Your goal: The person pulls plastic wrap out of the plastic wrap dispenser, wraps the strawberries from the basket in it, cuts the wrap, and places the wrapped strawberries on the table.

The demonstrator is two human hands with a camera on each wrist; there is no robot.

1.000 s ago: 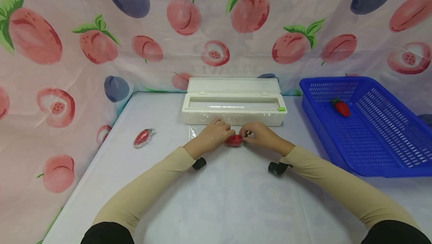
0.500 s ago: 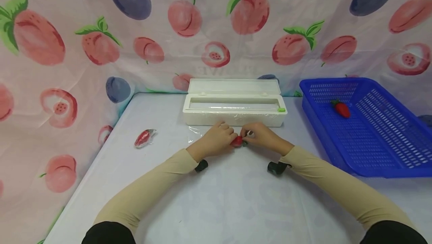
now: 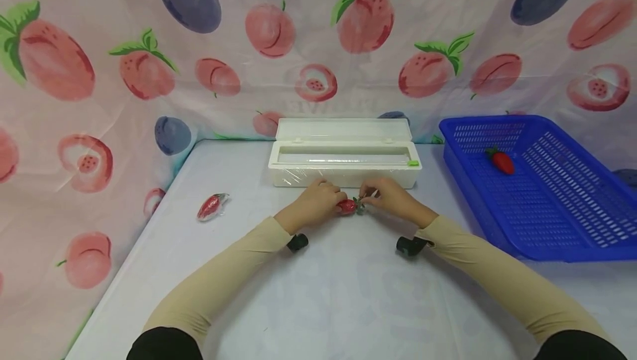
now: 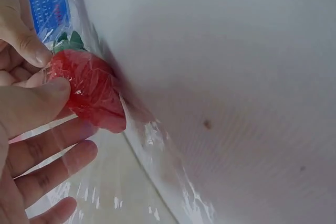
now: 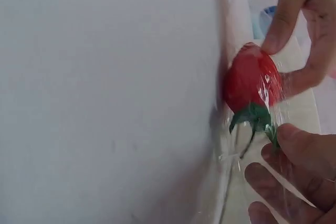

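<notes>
Strawberry [image 3: 346, 207] in clear film [image 4: 153, 136] is located between the hands, on the near side of the white box [image 3: 345, 177]. Long axis is laid left-right: tip is pointed at left hand [image 3: 317, 203], leaf end at right hand [image 3: 390, 198]. Body is gripped by left hand, the nearer one; film beside the leaves is pinched by right hand.

Strawberry [image 3: 346, 207] before box [image 3: 345, 175] — basket [image 3: 481, 201] right
</notes>
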